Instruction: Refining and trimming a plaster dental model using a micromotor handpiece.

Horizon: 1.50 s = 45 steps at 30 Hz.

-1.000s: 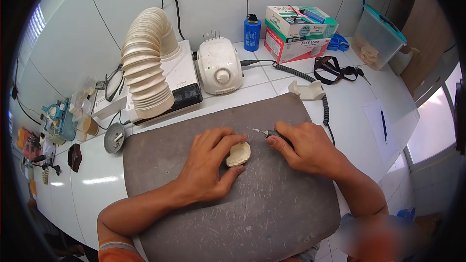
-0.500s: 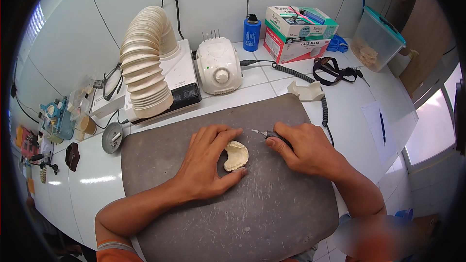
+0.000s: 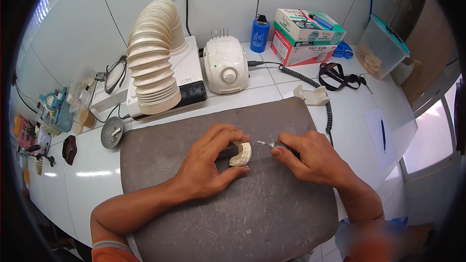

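Observation:
A cream-coloured dental cast (image 3: pixel 242 155), curved like a horseshoe with teeth along its outer rim, is pinched between the thumb and fingers of my left hand (image 3: pixel 209 157). It is tilted up on edge over a grey-brown mat (image 3: pixel 194 223). My right hand (image 3: pixel 313 157) grips a dark rotary handpiece (image 3: pixel 285 148) like a pen. Its pale bit (image 3: pixel 263 142) points left toward the cast, with a small gap between them. The handpiece's rear end is hidden by my right hand.
Behind the mat stand a ribbed extraction hose (image 3: pixel 154 63), a white motor control box (image 3: pixel 225 68) and a handpiece cradle (image 3: pixel 310 95) with a coiled cord (image 3: pixel 329 116). A grey bowl (image 3: pixel 108 141) is at left, stacked boxes (image 3: pixel 306 48) at the back, paper with a pen (image 3: pixel 382 131) at right.
My left hand has tipped the cast from lying flat to standing on edge, its teeth turned toward the right. The right hand with the handpiece has shifted slightly right and down.

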Each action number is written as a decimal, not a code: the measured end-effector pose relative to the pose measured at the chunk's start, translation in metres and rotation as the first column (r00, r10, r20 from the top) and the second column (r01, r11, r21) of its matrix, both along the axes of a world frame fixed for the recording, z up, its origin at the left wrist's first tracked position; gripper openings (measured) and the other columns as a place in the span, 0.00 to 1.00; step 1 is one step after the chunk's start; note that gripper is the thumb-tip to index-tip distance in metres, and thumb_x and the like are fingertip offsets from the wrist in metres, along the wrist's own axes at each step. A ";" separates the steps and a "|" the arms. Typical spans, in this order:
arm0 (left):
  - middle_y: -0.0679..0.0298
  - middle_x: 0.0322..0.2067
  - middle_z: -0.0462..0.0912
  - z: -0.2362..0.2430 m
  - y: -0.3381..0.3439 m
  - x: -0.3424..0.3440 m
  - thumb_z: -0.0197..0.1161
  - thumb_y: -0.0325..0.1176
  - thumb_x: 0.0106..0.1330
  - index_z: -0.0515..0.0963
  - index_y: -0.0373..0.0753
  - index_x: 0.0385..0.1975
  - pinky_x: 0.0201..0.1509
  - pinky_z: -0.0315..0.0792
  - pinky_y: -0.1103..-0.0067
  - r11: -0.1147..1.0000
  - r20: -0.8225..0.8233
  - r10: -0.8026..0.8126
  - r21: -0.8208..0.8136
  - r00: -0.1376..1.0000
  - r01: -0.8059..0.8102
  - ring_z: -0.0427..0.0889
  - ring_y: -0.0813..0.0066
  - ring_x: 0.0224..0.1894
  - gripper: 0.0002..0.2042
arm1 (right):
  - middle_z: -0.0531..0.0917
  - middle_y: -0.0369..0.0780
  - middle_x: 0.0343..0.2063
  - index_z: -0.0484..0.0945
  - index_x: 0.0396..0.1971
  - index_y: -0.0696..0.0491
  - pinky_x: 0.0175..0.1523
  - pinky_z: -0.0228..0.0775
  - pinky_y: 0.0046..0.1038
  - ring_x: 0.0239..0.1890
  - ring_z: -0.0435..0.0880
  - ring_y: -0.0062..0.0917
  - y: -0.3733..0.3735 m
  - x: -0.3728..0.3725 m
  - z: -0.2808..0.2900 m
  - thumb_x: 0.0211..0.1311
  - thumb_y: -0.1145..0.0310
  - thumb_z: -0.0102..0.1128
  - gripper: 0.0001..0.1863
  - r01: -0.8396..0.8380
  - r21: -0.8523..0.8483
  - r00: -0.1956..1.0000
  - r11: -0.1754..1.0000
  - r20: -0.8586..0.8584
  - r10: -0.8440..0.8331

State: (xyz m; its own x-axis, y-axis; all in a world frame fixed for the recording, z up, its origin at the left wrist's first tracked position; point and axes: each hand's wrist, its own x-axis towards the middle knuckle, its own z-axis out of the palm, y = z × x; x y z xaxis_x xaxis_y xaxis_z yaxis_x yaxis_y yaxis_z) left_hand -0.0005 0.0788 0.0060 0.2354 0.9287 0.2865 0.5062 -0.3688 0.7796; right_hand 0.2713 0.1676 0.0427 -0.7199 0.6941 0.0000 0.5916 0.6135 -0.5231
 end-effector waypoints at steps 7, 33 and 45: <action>0.55 0.61 0.82 0.000 -0.001 0.000 0.87 0.31 0.58 0.82 0.39 0.60 0.68 0.81 0.67 1.000 0.038 -0.006 -0.007 0.999 0.007 0.86 0.58 0.64 0.29 | 0.81 0.50 0.16 0.79 0.34 0.54 0.34 0.71 0.54 0.23 0.83 0.54 -0.005 -0.002 0.001 0.85 0.42 0.56 0.28 -0.115 0.004 0.993 0.993 0.022 0.115; 0.52 0.63 0.82 -0.004 0.001 -0.001 0.86 0.31 0.60 0.80 0.40 0.63 0.68 0.81 0.64 0.998 0.044 -0.063 -0.002 0.997 0.064 0.85 0.51 0.65 0.31 | 0.86 0.46 0.23 0.76 0.35 0.53 0.32 0.74 0.51 0.25 0.86 0.53 -0.009 -0.003 -0.002 0.85 0.42 0.55 0.27 -0.102 0.003 0.994 0.995 0.040 0.102; 0.52 0.61 0.82 -0.001 0.000 -0.001 0.85 0.31 0.60 0.80 0.40 0.63 0.65 0.83 0.64 0.998 0.049 -0.058 -0.017 0.997 0.058 0.86 0.51 0.63 0.30 | 0.86 0.46 0.22 0.77 0.34 0.53 0.32 0.74 0.51 0.25 0.85 0.53 -0.009 -0.004 -0.002 0.85 0.42 0.55 0.27 -0.093 -0.028 0.995 0.995 0.045 0.094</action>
